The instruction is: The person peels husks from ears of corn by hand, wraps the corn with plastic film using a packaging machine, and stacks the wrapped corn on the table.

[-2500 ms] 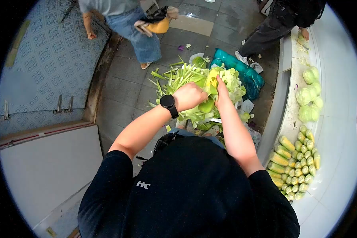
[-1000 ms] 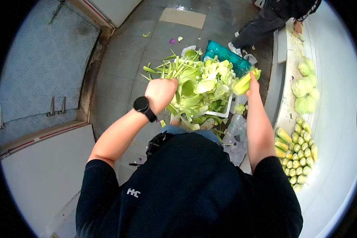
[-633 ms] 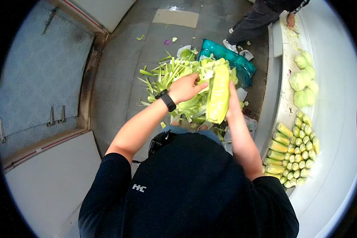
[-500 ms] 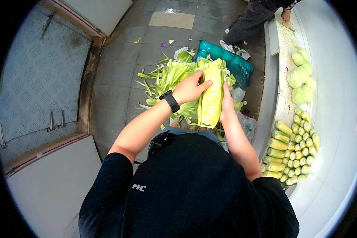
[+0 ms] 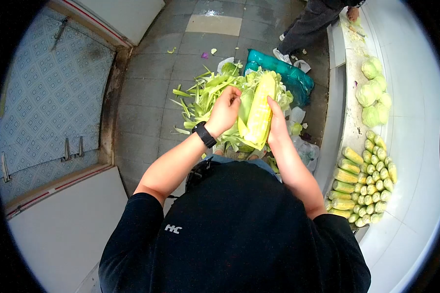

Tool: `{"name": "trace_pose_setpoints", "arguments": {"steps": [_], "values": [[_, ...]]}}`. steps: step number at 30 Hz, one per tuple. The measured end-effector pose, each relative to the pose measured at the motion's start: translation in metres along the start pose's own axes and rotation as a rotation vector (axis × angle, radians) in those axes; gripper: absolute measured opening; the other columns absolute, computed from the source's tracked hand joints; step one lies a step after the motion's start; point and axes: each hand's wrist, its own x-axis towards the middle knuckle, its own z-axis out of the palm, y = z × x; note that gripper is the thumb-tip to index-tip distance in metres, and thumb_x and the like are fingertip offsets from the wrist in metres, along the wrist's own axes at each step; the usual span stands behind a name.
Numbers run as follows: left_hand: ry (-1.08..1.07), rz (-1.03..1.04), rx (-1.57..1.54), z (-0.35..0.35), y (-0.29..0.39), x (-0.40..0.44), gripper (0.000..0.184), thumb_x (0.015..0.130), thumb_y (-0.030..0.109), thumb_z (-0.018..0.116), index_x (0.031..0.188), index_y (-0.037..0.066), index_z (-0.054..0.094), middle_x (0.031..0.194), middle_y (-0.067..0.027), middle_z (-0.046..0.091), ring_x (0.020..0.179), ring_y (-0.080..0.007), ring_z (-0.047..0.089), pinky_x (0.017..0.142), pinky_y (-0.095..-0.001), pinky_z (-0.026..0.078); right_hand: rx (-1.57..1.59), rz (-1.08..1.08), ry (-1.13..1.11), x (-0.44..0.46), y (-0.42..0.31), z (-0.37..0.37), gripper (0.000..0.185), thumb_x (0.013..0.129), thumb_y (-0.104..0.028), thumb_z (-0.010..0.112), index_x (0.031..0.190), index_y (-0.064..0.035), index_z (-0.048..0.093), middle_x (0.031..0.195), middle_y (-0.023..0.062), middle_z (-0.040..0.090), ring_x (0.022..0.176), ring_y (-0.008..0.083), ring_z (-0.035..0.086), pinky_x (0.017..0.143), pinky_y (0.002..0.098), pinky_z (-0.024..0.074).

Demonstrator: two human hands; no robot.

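In the head view, my right hand [image 5: 277, 123] grips an ear of corn [image 5: 262, 107] from its right side, thumb along the front. Yellow kernels show down the ear, and pale green husk still wraps part of it. My left hand [image 5: 224, 111], with a black watch on the wrist, is closed on a corn husk leaf [image 5: 246, 105] pulled away from the ear's left side. The leaf stays joined near the ear's lower end. A heap of stripped husks [image 5: 200, 95] lies beneath and to the left of my hands.
On the counter at right lie several wrapped ears of corn [image 5: 371, 176] and several cabbages [image 5: 371, 93]. A teal plastic bag [image 5: 283, 73] rests on the tiled floor beyond the heap. Another person [image 5: 310, 24] stands at the far end, one hand on the counter.
My left hand has moved left and slightly down, drawing a husk leaf off the ear. More yellow kernels show now, and the ear leans more to the right.
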Motion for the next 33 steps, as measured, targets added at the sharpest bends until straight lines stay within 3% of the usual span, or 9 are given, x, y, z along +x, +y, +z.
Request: {"name": "trace_pose_setpoints", "arguments": {"steps": [6,11,16,19,22,25,27,31,33], "values": [[0.117,0.249,0.166,-0.008,0.023,-0.004,0.013,0.096,-0.001,0.050,0.107,0.002,0.056,0.087,-0.0059,0.057,0.081,-0.0115,0.055,0.073,-0.0268,0.044,-0.426,-0.061,0.105,0.000,0.007,0.024,0.052,0.092,-0.029,0.070,0.132,-0.0022,0.049,0.115,0.0109,0.064,0.101,0.0214,0.066,0.085,0.0368,0.0561],[0.166,0.173,0.240,-0.025,0.039,-0.007,0.016,0.088,-0.004,0.049,0.087,0.001,0.064,0.084,-0.0083,0.059,0.078,-0.0185,0.057,0.072,-0.0279,0.044,-0.314,0.006,0.063,-0.007,0.001,0.026,0.051,0.092,-0.030,0.067,0.130,-0.0003,0.050,0.114,0.0125,0.064,0.095,0.0245,0.068,0.078,0.0397,0.0588],[0.351,0.146,0.310,-0.053,0.001,0.004,0.015,0.088,-0.001,0.050,0.088,0.000,0.064,0.084,-0.0098,0.061,0.074,-0.0210,0.059,0.070,-0.0309,0.046,-0.115,0.066,0.094,0.008,-0.002,-0.005,0.051,0.090,-0.029,0.062,0.128,0.0035,0.054,0.116,0.0152,0.065,0.096,0.0259,0.068,0.085,0.0399,0.0564],[0.264,0.056,0.396,-0.064,-0.017,0.018,0.014,0.090,0.003,0.053,0.092,0.000,0.067,0.089,-0.0113,0.064,0.084,-0.0247,0.062,0.078,-0.0340,0.048,-0.065,-0.208,0.063,0.004,-0.007,-0.002,0.068,0.092,-0.030,0.057,0.145,0.0054,0.031,0.138,0.0225,0.052,0.129,0.0321,0.051,0.106,0.0440,0.0453],[0.014,0.166,0.577,-0.050,-0.031,0.021,0.019,0.094,0.017,0.061,0.104,0.002,0.069,0.114,-0.0171,0.061,0.114,-0.0335,0.056,0.100,-0.0410,0.045,0.081,-0.261,0.005,0.007,-0.012,0.004,0.068,0.093,-0.031,0.057,0.144,0.0058,0.032,0.138,0.0222,0.052,0.130,0.0322,0.051,0.105,0.0441,0.0460],[-0.080,0.214,0.491,-0.018,0.016,0.004,0.028,0.095,0.020,0.062,0.116,0.002,0.063,0.123,-0.0199,0.058,0.114,-0.0342,0.058,0.099,-0.0401,0.046,0.082,-0.288,0.003,0.005,-0.012,0.014,0.060,0.094,-0.033,0.058,0.136,0.0067,0.041,0.127,0.0193,0.058,0.117,0.0294,0.058,0.100,0.0432,0.0486],[-0.321,0.104,0.055,0.000,0.050,-0.014,0.042,0.092,0.021,0.066,0.127,0.003,0.054,0.116,-0.0192,0.063,0.104,-0.0317,0.064,0.092,-0.0380,0.051,0.096,-0.291,0.009,0.009,-0.014,0.012,0.054,0.095,-0.033,0.058,0.131,0.0061,0.047,0.121,0.0171,0.062,0.109,0.0276,0.062,0.097,0.0419,0.0498],[-0.242,0.198,0.371,0.005,0.054,-0.020,0.060,0.083,0.022,0.078,0.132,0.004,0.048,0.090,-0.0135,0.071,0.083,-0.0269,0.070,0.077,-0.0360,0.056,0.282,-0.213,-0.026,0.018,-0.018,0.011,0.050,0.094,-0.038,0.059,0.120,0.0037,0.054,0.105,0.0169,0.065,0.094,0.0286,0.064,0.088,0.0412,0.0522],[-0.268,0.187,0.404,0.002,0.044,-0.016,0.064,0.083,0.024,0.078,0.134,0.004,0.045,0.094,-0.0145,0.071,0.088,-0.0272,0.071,0.079,-0.0361,0.056,0.334,-0.222,-0.009,0.016,-0.020,0.020,0.050,0.093,-0.040,0.060,0.118,0.0032,0.055,0.101,0.0171,0.066,0.090,0.0291,0.064,0.086,0.0409,0.0526]]}}
